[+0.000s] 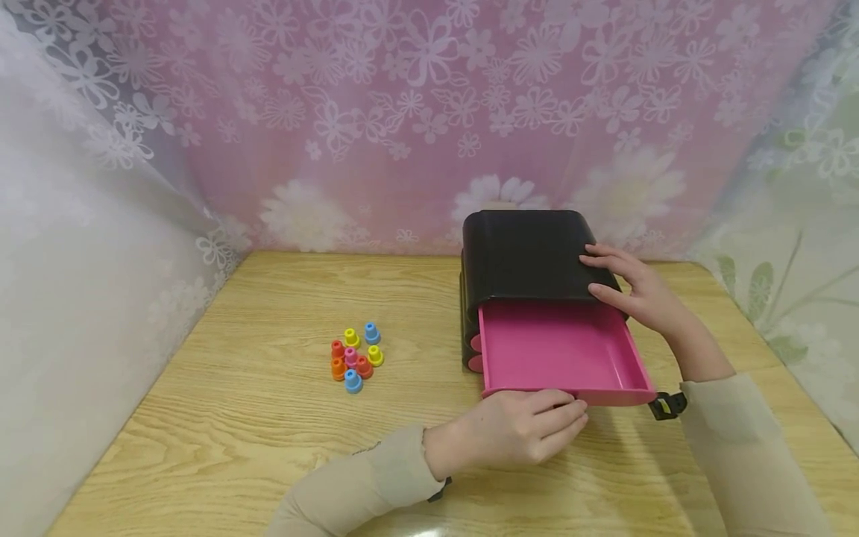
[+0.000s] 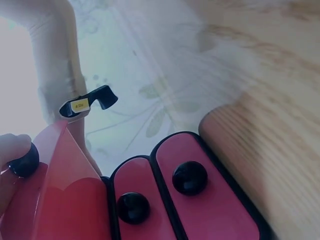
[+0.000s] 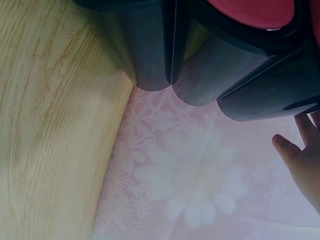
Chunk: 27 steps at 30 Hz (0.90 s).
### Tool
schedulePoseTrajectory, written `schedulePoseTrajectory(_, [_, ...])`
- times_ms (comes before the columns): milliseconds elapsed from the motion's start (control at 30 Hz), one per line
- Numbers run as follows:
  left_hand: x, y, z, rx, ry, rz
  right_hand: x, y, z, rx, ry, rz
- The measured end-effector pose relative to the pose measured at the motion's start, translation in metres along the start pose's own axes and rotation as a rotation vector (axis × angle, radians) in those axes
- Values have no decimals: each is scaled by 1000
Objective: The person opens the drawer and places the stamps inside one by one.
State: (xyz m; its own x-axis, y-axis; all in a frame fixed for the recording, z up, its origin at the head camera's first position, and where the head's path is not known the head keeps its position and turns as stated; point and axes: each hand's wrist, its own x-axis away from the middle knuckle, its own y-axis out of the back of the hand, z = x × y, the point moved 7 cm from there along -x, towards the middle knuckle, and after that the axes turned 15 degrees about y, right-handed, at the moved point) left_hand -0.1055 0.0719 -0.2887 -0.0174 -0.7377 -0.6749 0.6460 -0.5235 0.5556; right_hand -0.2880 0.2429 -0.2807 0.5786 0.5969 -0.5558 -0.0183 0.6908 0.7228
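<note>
A black drawer unit (image 1: 526, 253) stands at the right of the table, its top pink drawer (image 1: 557, 350) pulled well out and bare inside. My left hand (image 1: 513, 429) is at the drawer's front, pinching its round black knob (image 2: 25, 161). On the unit's top right edge rests my right hand (image 1: 640, 294), fingers spread and fairly straight. The right wrist view shows that hand (image 3: 305, 160) against the unit's dark side (image 3: 270, 95). Two lower pink drawers, each with a black knob (image 2: 190, 178), are closed in the left wrist view.
Left of the unit, several small plastic pegs, among them a blue peg (image 1: 353, 381) and a yellow peg (image 1: 352, 338), stand grouped on the wooden table (image 1: 221, 418). A pink flowered curtain (image 1: 376, 149) hangs behind the table; pale curtains hang at both sides.
</note>
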Motion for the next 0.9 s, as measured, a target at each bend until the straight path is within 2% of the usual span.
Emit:
schedulePoseTrajectory(500, [5,-2,-3,-10,-19,18,1,-1,0,-13,13,-15])
schedulePoseTrajectory(900, [6,6,0,15,-2,-30,0,0,0,-18,8,-15])
